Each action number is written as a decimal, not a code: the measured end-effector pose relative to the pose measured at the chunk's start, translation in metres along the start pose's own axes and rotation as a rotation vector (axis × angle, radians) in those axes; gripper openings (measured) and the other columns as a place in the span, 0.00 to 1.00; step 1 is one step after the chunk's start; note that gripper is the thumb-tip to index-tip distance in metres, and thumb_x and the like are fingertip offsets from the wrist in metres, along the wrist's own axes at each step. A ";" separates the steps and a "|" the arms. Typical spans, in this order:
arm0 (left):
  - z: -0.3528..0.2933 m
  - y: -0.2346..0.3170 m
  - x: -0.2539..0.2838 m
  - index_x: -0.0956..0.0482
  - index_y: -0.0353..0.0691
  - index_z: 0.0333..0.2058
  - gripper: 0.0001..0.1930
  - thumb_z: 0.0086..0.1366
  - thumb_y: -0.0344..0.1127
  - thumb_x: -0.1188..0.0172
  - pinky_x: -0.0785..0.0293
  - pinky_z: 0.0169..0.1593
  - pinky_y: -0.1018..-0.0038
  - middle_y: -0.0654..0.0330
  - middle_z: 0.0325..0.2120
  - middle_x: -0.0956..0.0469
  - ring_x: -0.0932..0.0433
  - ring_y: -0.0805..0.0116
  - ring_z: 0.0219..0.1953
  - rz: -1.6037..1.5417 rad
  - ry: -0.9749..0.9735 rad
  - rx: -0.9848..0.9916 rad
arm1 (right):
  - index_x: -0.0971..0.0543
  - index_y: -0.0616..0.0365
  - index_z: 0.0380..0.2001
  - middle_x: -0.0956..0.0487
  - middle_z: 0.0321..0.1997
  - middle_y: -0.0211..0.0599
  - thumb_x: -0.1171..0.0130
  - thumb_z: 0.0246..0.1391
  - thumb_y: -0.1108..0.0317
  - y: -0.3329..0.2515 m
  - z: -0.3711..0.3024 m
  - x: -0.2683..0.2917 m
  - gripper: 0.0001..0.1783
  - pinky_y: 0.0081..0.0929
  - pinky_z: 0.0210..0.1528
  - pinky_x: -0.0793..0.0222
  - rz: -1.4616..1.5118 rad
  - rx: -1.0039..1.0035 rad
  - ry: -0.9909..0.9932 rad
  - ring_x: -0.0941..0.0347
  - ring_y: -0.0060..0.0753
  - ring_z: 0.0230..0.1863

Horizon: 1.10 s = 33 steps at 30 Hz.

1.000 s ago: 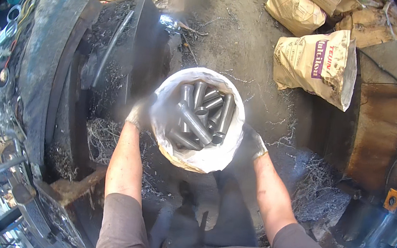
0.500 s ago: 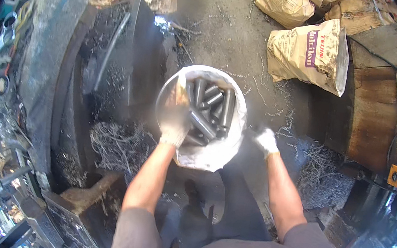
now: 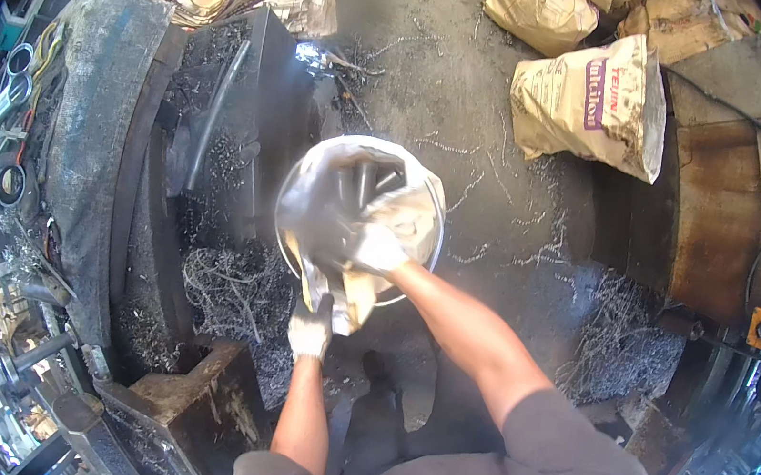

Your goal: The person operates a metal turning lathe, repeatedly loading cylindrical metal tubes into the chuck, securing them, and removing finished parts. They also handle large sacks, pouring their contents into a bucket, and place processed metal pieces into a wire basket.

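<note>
Apparently, a pale liner stands between the dark metal tubes and the round container, perhaps to hold loose pieces together and shield them from grit. The tubes lie inside the lined container, directly in front of the person; what supports it from below is hidden. The gloved right hand reaches across over the opening, against the liner's folds, but blur hides its fingers, so I cannot tell whether they are clenched on it. The gloved left hand is at the near side, by a hanging flap; its dark fingertips are too smeared to show a pinch. The liner looks thin and crumpled, cream and white, against smooth, cylindrical steel-grey tubes. Around them, curly metal shavings litter the grimy floor, and a creased, tan paper sack lies beyond.
</note>
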<state>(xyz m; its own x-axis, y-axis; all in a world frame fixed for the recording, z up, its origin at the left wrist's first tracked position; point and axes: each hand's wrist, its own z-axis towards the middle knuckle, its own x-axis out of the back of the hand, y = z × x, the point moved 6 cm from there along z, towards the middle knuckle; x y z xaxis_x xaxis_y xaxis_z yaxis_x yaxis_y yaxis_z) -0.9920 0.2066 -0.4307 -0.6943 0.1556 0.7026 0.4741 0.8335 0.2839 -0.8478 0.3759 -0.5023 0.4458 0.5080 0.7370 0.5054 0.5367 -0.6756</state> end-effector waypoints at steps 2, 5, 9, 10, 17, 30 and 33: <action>0.035 -0.022 0.009 0.17 0.30 0.50 0.30 0.70 0.57 0.42 0.23 0.55 0.46 0.29 0.43 0.17 0.18 0.30 0.50 0.081 0.093 -0.008 | 0.16 0.62 0.22 0.16 0.28 0.55 0.38 0.60 0.52 -0.016 0.032 0.007 0.23 0.53 0.38 0.21 0.273 -0.217 -0.193 0.17 0.61 0.30; 0.056 -0.063 0.004 0.17 0.27 0.46 0.24 0.67 0.47 0.42 0.23 0.52 0.47 0.30 0.43 0.16 0.17 0.30 0.49 -0.144 0.267 0.086 | 0.17 0.58 0.35 0.18 0.26 0.49 0.34 0.57 0.60 -0.040 -0.049 0.106 0.12 0.45 0.34 0.20 0.168 -0.221 0.571 0.19 0.52 0.26; 0.065 -0.072 -0.035 0.18 0.23 0.49 0.27 0.65 0.46 0.42 0.26 0.55 0.54 0.34 0.47 0.15 0.17 0.40 0.49 -0.408 0.352 0.151 | 0.18 0.62 0.40 0.17 0.27 0.38 0.29 0.58 0.57 -0.015 -0.128 0.105 0.18 0.34 0.29 0.21 0.728 -1.035 0.502 0.21 0.32 0.24; 0.063 -0.065 -0.031 0.19 0.24 0.54 0.27 0.66 0.44 0.41 0.25 0.56 0.56 0.40 0.49 0.15 0.17 0.46 0.50 -0.369 0.298 0.150 | 0.18 0.63 0.38 0.16 0.27 0.38 0.30 0.60 0.53 -0.032 -0.114 0.090 0.20 0.34 0.27 0.23 1.003 -1.003 0.316 0.22 0.31 0.22; 0.019 -0.066 0.028 0.20 0.26 0.56 0.28 0.72 0.49 0.38 0.25 0.58 0.61 0.43 0.46 0.16 0.18 0.52 0.50 -0.731 0.439 0.020 | 0.20 0.65 0.33 0.21 0.17 0.33 0.45 0.71 0.54 -0.120 -0.073 0.271 0.22 0.24 0.18 0.36 1.070 -0.586 0.260 0.30 0.22 0.14; -0.310 0.321 0.271 0.33 0.34 0.66 0.31 0.78 0.55 0.53 0.21 0.53 0.62 0.50 0.53 0.19 0.17 0.63 0.42 -1.528 -0.627 -1.333 | 0.27 0.81 0.57 0.27 0.11 0.36 0.50 0.68 0.66 -0.298 -0.320 0.616 0.25 0.23 0.10 0.41 1.111 -0.305 1.183 0.36 0.26 0.07; -0.391 0.365 0.244 0.28 0.32 0.62 0.24 0.73 0.40 0.45 0.22 0.51 0.69 0.53 0.50 0.19 0.19 0.68 0.45 -1.069 -0.657 -1.153 | 0.27 0.80 0.56 0.27 0.11 0.34 0.45 0.66 0.63 -0.282 -0.396 0.615 0.27 0.23 0.10 0.40 0.857 -0.405 1.233 0.35 0.25 0.07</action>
<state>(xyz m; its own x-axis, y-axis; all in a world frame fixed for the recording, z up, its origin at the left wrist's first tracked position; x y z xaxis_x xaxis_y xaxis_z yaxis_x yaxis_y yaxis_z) -0.7772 0.3416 0.0995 -0.8898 0.2455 -0.3847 -0.4053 -0.0378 0.9134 -0.4239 0.2700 0.1485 0.9024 -0.4012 -0.1575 -0.1406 0.0716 -0.9875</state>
